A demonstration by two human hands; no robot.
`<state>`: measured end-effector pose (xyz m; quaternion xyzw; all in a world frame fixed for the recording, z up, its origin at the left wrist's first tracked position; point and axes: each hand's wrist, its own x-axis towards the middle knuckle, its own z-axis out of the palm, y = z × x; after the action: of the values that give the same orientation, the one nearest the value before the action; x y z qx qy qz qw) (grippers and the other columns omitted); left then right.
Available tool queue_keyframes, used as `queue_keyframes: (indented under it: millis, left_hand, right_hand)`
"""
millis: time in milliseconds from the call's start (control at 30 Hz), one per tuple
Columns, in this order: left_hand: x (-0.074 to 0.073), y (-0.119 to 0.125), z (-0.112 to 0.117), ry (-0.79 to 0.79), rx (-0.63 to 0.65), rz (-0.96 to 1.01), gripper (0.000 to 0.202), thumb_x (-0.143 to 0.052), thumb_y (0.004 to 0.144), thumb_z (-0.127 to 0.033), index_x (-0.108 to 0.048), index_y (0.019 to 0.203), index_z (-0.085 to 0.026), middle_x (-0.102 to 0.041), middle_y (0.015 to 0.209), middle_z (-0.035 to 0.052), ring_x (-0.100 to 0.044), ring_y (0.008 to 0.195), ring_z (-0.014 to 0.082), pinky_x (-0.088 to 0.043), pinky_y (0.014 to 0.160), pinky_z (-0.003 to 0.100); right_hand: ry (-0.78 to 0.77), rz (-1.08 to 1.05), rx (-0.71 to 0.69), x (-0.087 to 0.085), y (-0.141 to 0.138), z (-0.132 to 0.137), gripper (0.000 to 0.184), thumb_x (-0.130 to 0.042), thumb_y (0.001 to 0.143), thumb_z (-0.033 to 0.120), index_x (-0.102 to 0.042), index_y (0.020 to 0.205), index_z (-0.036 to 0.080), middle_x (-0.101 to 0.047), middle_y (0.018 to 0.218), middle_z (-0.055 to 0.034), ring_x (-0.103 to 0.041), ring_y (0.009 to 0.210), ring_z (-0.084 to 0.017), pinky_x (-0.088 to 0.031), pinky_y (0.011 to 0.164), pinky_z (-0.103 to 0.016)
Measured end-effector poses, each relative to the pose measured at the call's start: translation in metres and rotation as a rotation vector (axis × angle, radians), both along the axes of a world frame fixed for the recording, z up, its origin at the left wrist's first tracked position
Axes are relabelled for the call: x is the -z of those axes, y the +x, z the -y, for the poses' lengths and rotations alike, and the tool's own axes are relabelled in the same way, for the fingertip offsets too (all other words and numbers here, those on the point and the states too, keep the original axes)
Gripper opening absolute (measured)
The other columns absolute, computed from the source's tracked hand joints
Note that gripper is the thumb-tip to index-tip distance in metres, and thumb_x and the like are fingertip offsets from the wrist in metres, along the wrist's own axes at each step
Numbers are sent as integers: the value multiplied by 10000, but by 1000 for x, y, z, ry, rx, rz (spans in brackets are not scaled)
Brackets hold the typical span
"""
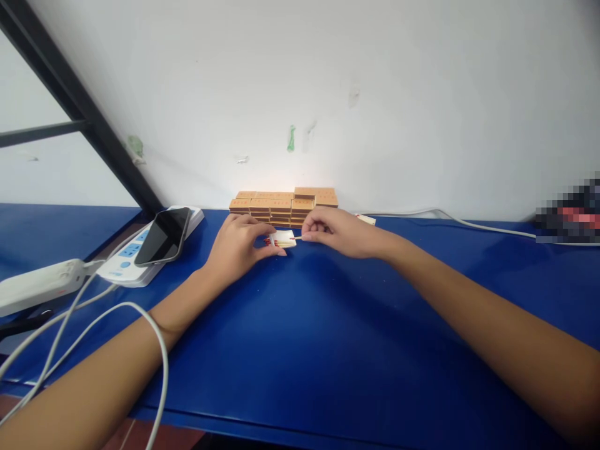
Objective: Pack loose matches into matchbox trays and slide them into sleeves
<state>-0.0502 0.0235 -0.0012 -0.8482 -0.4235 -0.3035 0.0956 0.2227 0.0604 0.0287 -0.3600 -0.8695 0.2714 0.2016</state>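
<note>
A small white matchbox tray (pixel 284 235) with several red-tipped matches (pixel 274 241) in it is near the middle of the blue table. My left hand (pixel 241 244) grips the tray at its left end between thumb and fingers. Over the tray's right end, my right hand (pixel 330 232) pinches a single match (pixel 299 237), its red tip pointing left. Just behind both hands, a stack of orange-brown matchboxes (pixel 272 204) stands in layers against the wall. Partly hidden behind my right hand lies another pale tray (pixel 365 219) with a bit of red showing.
At the left, a black phone (pixel 163 236) rests on a white power strip (pixel 135 273). A second white strip (pixel 42 286) and loose white cables (pixel 162 350) lie near my left forearm. Another cable (pixel 450 215) runs along the wall at right. A dark frame (pixel 100 137) slants at left.
</note>
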Motion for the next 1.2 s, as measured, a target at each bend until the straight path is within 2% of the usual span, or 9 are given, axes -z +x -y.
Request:
queue_keyframes:
  millis: [133, 233, 433, 533, 633, 733, 867, 1067, 1200]
  left_hand:
    - [2, 6, 4, -8, 73, 34, 512, -893, 818, -638, -830, 1103, -217, -826, 964, 65, -763, 914, 263, -487, 876, 406]
    - [-1, 5, 4, 3, 78, 39, 482, -910, 814, -608, -829, 1095, -225, -832, 968, 58, -767, 922, 262, -483, 885, 405]
    - [-12, -7, -1, 39, -76, 30, 388, -982, 791, -449, -831, 1062, -216, -849, 1005, 72, -772, 967, 302, -500, 895, 420]
    - [-15, -10, -4, 28, -143, 14, 341, -984, 799, -412, -837, 1040, -222, -854, 1000, 70, -777, 955, 318, -502, 873, 432]
    - [-15, -11, -5, 15, -175, 12, 300, -967, 824, -425, -843, 1016, -230, -856, 1004, 72, -780, 946, 325, -508, 867, 440]
    - [-15, -10, -4, 6, -186, 13, 295, -953, 839, -439, -844, 1024, -237, -856, 1010, 69, -780, 934, 320, -513, 868, 439]
    - [-15, -9, -3, 6, -199, 8, 334, -978, 807, -430, -843, 1030, -221, -855, 1009, 80, -783, 934, 329, -517, 862, 438]
    - [-12, -10, -4, -2, -178, 4, 273, -947, 850, -412, -844, 1031, -237, -850, 1003, 77, -781, 930, 312, -520, 864, 427]
    - [-10, -15, -7, 4, -155, -11, 299, -955, 837, -440, -836, 1038, -255, -851, 986, 70, -776, 928, 314, -511, 852, 426]
  right_hand:
    - [234, -71, 52, 13, -21, 14, 89, -640, 1012, 241, -665, 937, 201, -660, 1022, -74, -606, 934, -213, -479, 842, -352]
    - [345, -42, 56, 19, -27, 19, 37, -643, 1015, 197, -662, 984, 206, -648, 1055, -81, -609, 998, -235, -475, 888, -375]
    - [448, -76, 137, 27, -28, 18, 92, -588, 1042, 167, -647, 978, 197, -640, 1008, -69, -610, 922, -220, -460, 836, -363]
    - [420, -43, 90, 39, -32, 18, 87, -598, 1047, 192, -684, 1054, 203, -639, 1033, -73, -612, 923, -224, -457, 824, -358]
    - [362, -19, 16, 51, -36, 19, 159, -597, 1070, 228, -710, 1182, 216, -626, 1083, -85, -621, 985, -240, -477, 865, -370]
    - [328, -9, 2, 58, -38, 19, 129, -613, 1075, 242, -723, 1131, 206, -620, 1094, -91, -620, 1038, -255, -487, 903, -386]
    - [308, -27, 4, 59, -39, 17, 86, -620, 1067, 212, -702, 1044, 200, -612, 1068, -81, -614, 1000, -241, -492, 902, -380]
    - [279, 25, -40, 55, -40, 18, 104, -576, 1076, 199, -637, 992, 192, -620, 1088, -100, -595, 1047, -257, -497, 937, -406]
    - [337, 53, -18, 50, -37, 17, 148, -517, 1099, 212, -610, 984, 201, -616, 1075, -103, -578, 1038, -264, -492, 935, -419]
